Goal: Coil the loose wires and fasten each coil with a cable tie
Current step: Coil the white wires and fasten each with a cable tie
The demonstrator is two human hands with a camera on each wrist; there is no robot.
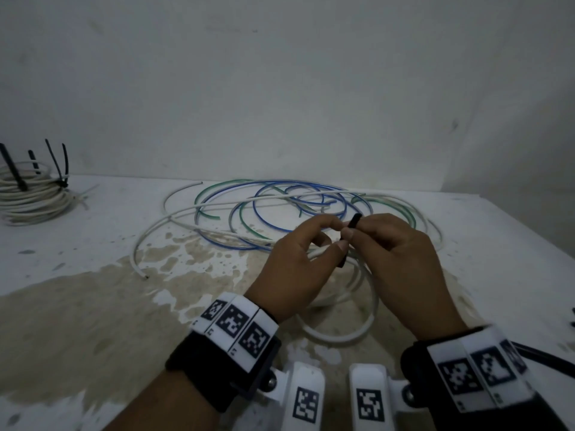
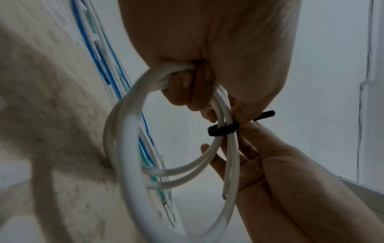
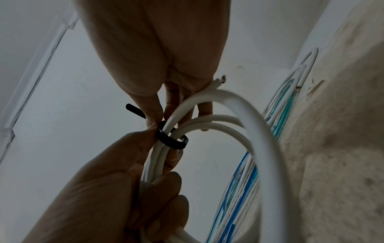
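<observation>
Over the stained white table, my left hand grips the white coil while my right hand pinches the black cable tie looped around it.

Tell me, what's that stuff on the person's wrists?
Each wrist wears a black strap with a white band of black-and-white square codes. The right one has the same strap and band. White camera mounts with more codes stick out beneath. The hands are bare, no sleeves.

No legible text anywhere; only black-and-white coded markers on the wristbands.
</observation>
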